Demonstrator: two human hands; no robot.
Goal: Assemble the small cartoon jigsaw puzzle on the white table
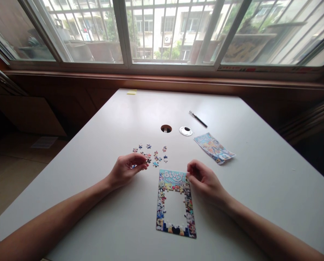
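A small colourful jigsaw puzzle lies on the white table in front of me; its border is filled and its middle shows bare white. Several loose puzzle pieces are scattered just beyond it. My left hand is curled at the near edge of that scatter, thumb and fingers pinched on a dark puzzle piece. My right hand rests at the puzzle's upper right corner with its fingers curled together, touching the puzzle's edge.
A printed puzzle packet lies to the right of the pieces. Beyond are a black pen, a round cable hole and its loose cap. A yellow note sits at the far edge under the window.
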